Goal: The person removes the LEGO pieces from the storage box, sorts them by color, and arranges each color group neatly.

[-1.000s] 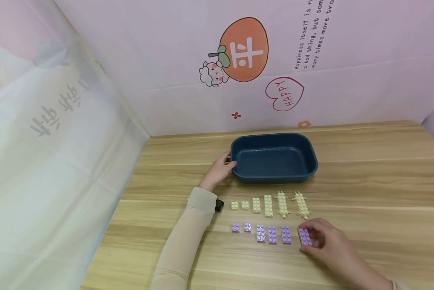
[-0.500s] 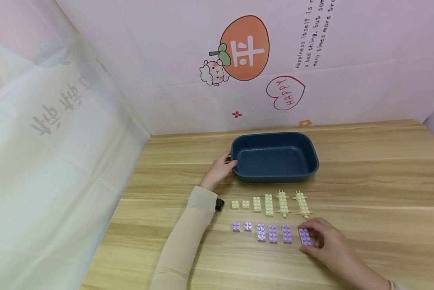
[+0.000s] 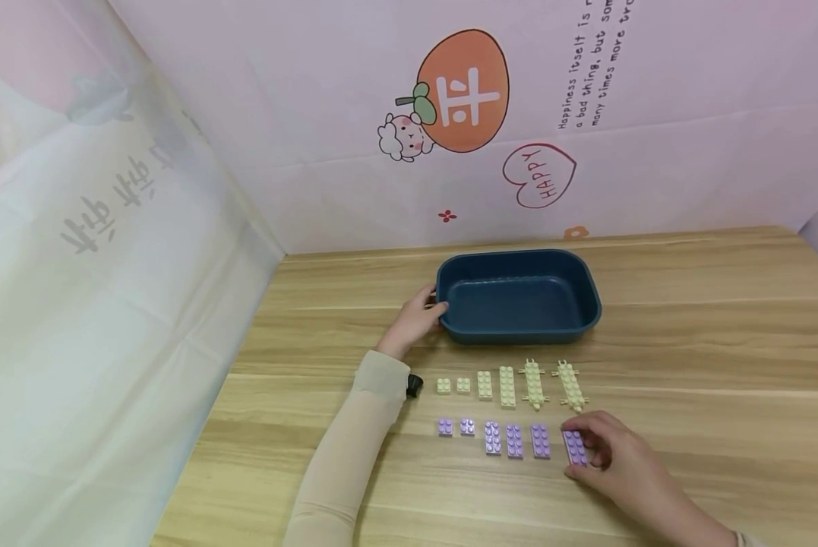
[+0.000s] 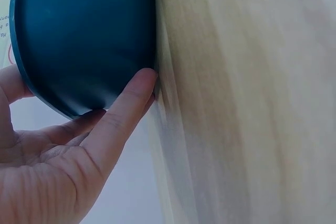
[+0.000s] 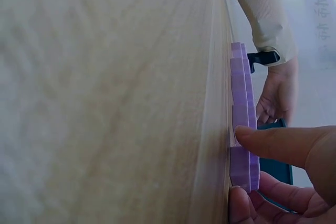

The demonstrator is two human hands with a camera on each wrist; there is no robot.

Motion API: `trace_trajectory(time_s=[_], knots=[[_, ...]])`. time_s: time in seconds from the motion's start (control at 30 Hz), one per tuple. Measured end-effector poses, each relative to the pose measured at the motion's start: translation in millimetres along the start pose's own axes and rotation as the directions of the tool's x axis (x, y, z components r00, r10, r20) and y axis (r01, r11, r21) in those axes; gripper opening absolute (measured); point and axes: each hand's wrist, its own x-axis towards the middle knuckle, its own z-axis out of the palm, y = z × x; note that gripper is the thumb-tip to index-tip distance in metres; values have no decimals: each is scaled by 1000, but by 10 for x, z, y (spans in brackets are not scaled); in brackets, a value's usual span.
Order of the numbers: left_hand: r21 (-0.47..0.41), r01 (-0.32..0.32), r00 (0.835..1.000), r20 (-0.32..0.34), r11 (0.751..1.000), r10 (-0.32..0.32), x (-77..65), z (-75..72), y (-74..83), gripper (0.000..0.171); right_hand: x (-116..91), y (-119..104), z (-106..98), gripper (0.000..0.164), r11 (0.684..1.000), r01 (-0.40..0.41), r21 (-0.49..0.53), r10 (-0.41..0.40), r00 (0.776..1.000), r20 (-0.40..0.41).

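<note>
My left hand (image 3: 412,323) grips the left end of a dark blue rectangular plastic bin (image 3: 518,337). In the left wrist view the thumb (image 4: 14,83) hooks over the rim while the other fingers lie along the outer wall. My right hand (image 3: 627,467) pinches a purple building brick (image 3: 576,448) by its ends, between thumb and fingers. That brick sits at the right end of a row of purple bricks (image 3: 513,442). Seen low in the right wrist view, the pinched brick (image 5: 240,166) is right at the tabletop, its studs facing the bin's side.
Behind the purple row runs a row of pale yellow pieces: small bricks (image 3: 443,387), longer bricks (image 3: 507,387) and two chassis plates with axle pegs (image 3: 570,386). All lie on the wooden table (image 3: 709,327). A printed cloth (image 3: 340,190) hangs along the table's back edge.
</note>
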Motion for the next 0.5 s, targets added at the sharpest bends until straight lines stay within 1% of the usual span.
trace_trajectory(time_s=[0.17, 0.33, 0.43, 0.5], knots=[[4, 1, 1000, 6, 1000, -1, 6, -4, -7, 50, -2, -14, -15, 48, 1000, -13, 10, 13, 1000, 7], [8, -1, 1000, 13, 1000, 1, 6, -12, -21, 50, -12, -31, -37, 51, 999, -20, 33, 20, 1000, -10], [9, -3, 1000, 11, 1000, 3, -1, -16, -25, 52, 1, -27, -64, 54, 998, 23, 59, -19, 997, -68], [32, -7, 1000, 2, 999, 7, -8, -17, -26, 53, 29, -21, -103, 53, 996, 65, 58, -58, 991, -120]])
